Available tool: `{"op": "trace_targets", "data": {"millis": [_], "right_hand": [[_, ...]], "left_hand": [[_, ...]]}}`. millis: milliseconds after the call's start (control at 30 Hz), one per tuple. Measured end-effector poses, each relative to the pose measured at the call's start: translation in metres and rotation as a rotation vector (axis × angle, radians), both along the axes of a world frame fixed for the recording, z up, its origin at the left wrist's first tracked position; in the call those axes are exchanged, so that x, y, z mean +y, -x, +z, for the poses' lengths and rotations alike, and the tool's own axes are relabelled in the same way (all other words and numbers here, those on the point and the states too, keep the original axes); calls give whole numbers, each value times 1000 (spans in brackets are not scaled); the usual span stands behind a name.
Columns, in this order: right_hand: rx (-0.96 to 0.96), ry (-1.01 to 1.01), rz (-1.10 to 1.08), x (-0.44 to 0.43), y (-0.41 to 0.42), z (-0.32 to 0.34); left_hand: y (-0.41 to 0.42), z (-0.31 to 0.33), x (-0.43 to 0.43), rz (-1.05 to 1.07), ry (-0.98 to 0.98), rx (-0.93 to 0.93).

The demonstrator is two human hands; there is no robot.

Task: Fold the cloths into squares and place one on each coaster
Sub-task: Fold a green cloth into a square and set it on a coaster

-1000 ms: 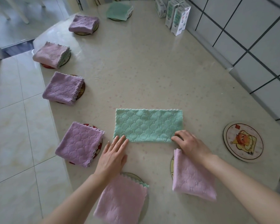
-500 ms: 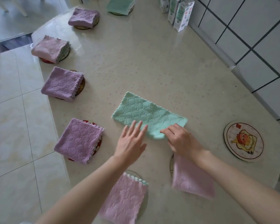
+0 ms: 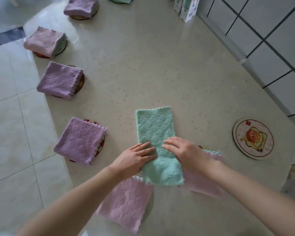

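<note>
Pressure from the left hand (image 3: 134, 157) and right hand (image 3: 186, 152), fingers straight and flat, pins the mint-green quilted rectangular cloth (image 3: 154, 126) at its middle on the beige table (image 3: 143, 57), likely marking the fold line; the round cartoon-printed coaster (image 3: 253, 138) lies bare to the right.

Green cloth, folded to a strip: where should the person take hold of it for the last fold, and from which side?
Probably at the two far corners of the green cloth, fingers coming in from its long sides. It lies as a strip running away from the person; that far scalloped end lies bare on the table, while the near end overlaps pink cloths.
</note>
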State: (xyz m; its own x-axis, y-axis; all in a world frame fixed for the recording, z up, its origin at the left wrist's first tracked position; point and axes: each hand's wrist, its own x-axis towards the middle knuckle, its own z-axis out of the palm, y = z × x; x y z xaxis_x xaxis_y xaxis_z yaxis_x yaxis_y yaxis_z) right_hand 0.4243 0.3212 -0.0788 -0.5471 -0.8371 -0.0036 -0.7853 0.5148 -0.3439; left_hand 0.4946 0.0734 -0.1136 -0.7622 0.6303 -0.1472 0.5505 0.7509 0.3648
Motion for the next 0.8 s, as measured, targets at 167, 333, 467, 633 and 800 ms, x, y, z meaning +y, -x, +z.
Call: {"op": "trace_targets", "data": {"millis": [167,333,467,633,800], "right_hand": [[58,-101,156,12,12,-13],[90,-46,153,22,11,-18],[30,-30,107,21,13,-22],[-440,105,-310,3,24,-10],[-613,-31,-742,-28,59,-11]], "left_hand": [[-4,-1,-9,-23,-10,15],[2,10,-3,209,-263,-133],[22,27,-4,472,-252,-355],[60,39,1,840,-412,-710],[93,37,3,1173,-641,-903]]}}
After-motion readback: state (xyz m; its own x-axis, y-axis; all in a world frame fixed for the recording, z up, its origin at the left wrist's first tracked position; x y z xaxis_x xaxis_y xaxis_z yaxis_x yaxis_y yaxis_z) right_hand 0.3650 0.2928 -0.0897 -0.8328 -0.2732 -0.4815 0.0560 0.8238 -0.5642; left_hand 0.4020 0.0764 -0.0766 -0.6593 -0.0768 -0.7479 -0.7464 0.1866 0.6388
